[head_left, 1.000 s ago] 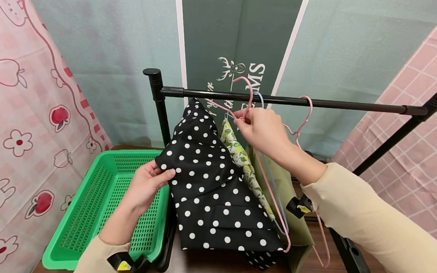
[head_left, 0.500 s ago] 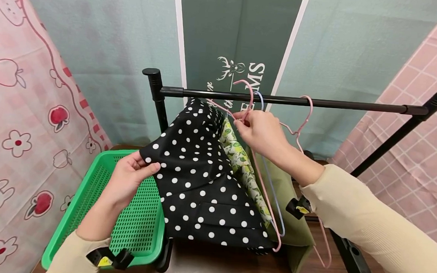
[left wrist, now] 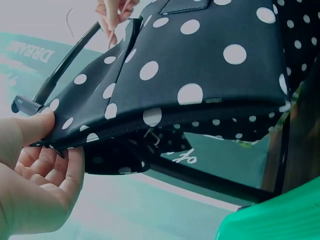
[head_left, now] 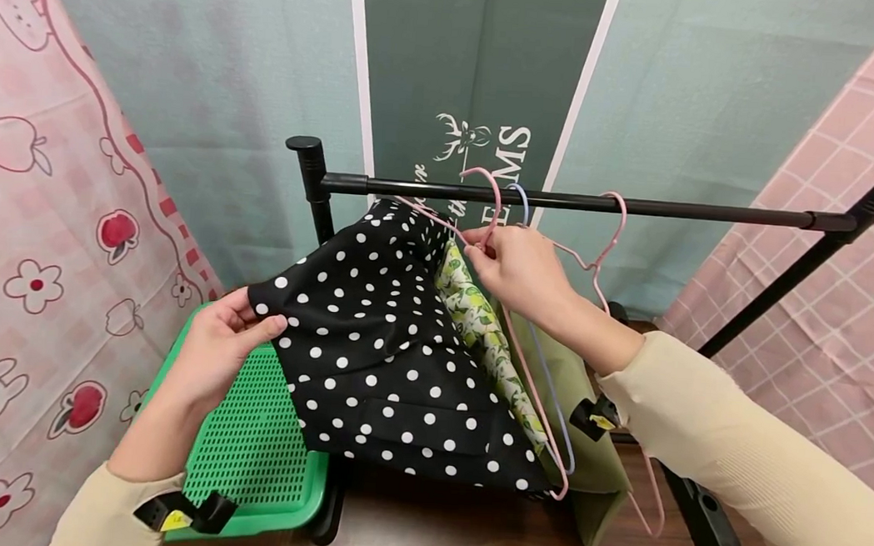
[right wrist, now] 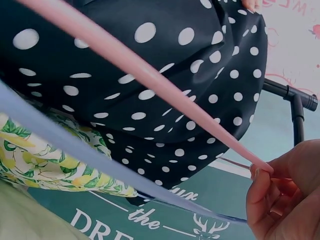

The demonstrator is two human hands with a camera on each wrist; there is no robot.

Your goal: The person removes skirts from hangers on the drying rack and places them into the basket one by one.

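Note:
My left hand [head_left: 210, 347] pinches the outer edge of a black cloth garment with white dots [head_left: 394, 362], thumb on top and fingers underneath. The cloth is stretched out between this hand and a pink hanger [head_left: 524, 370]. A pocket-like panel shows on its lower part. My right hand [head_left: 523, 266] pinches the pink hanger at its neck, just below the hook, which overlaps the black rail [head_left: 711, 212] in the head view. In the right wrist view, the pink hanger's arm [right wrist: 185, 105] runs across the dotted cloth [right wrist: 145, 35] to my thumb and fingertip.
A green plastic basket [head_left: 248, 462] stands at left, partly beneath the cloth. Behind the dotted garment hang a lemon-print cloth [head_left: 489, 335] on a blue hanger [head_left: 550, 388] and an olive-green cloth [head_left: 596, 500] by another pink hanger [head_left: 615, 242]. The rack's right leg [head_left: 708, 515] reaches the wooden floor.
My left hand has moved left, drawing the dotted cloth's edge outward over the basket. The pink hanger in my right hand has come down slightly, its hook lower against the rail.

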